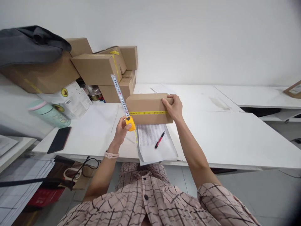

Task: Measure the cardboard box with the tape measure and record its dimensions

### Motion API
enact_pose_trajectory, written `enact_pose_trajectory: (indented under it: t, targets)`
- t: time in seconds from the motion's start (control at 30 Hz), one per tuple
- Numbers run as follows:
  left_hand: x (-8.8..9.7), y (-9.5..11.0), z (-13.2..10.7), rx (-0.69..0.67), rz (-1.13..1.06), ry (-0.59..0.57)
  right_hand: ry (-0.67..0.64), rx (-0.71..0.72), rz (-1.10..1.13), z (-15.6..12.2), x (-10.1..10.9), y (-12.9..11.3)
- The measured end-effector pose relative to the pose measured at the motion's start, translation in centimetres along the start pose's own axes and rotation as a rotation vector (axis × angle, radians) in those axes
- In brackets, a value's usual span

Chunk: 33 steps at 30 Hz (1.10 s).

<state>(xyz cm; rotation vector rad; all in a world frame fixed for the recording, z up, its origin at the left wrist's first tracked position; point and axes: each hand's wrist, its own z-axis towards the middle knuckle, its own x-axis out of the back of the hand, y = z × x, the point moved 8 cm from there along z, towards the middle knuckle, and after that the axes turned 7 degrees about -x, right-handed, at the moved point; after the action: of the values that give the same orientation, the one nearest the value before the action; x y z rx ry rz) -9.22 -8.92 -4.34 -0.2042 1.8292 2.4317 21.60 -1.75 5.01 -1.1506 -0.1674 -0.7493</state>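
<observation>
In my left hand (121,130) is a yellow tape measure (130,123), its metal blade (120,95) drawn out up and to the left, beside the left end of a brown cardboard box (148,105). A strip of yellow tape (148,112) runs along the side of that box. My right hand (174,106) grips the box at its right end, fingers over the top edge. Below the box lie printed sheets (152,147) with a red and black pen (160,140) on them.
Several cardboard boxes (98,67) are stacked at the back left, with a dark grey bag (30,47) on top. A mint green bottle (50,113) and a black phone (59,140) lie on the left of the white table (223,138). Another box (293,89) stands far right.
</observation>
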Motion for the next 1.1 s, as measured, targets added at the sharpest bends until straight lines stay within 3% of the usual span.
enact_pose_trajectory:
  t: [0.1,0.23,0.37,0.43,0.5,0.6,0.67,0.77,0.83,0.93,1.0,1.1]
  targets:
    - [-0.6,-0.7,0.9,0.0,0.016,-0.01,0.05,0.079,0.037,0.0,-0.6,0.7]
    - [-1.0,-1.0,1.7,0.015,0.059,0.013,0.028,0.027,0.053,-0.8,-2.5,3.8]
    - [-1.7,0.6,-0.3,-0.033,0.1,-0.015,0.068,-0.015,0.008,-3.9,-2.1,4.8]
    - [-3.0,1.3,-2.7,-0.002,0.137,-0.122,0.132,-0.082,0.036,-5.8,-0.4,4.6]
    - [-5.1,1.1,-5.8,0.078,0.185,-0.302,0.098,-0.216,0.208,-7.6,1.0,4.8]
    - [-8.2,-0.1,-10.8,0.212,0.259,-0.572,0.014,-0.379,0.559,-9.7,2.8,5.4]
    - [-9.6,-1.1,-13.1,0.27,0.306,-0.697,0.064,-0.414,0.684,-10.9,4.7,5.8]
    - [-10.6,-1.5,-14.7,0.277,0.377,-0.808,0.159,-0.43,0.71,-12.6,7.2,6.6]
    - [-11.0,-1.2,-14.9,0.246,0.414,-0.857,0.146,-0.452,0.713,-13.5,7.6,7.2]
    - [-11.2,-0.7,-14.9,0.221,0.425,-0.897,0.156,-0.49,0.722,-14.7,7.3,7.9]
    - [-11.1,-0.9,-14.5,0.247,0.402,-0.856,0.157,-0.498,0.711,-15.5,6.2,8.1]
    - [-10.4,-1.2,-13.0,0.257,0.375,-0.692,-0.06,-0.46,0.649,-16.8,2.0,7.1]
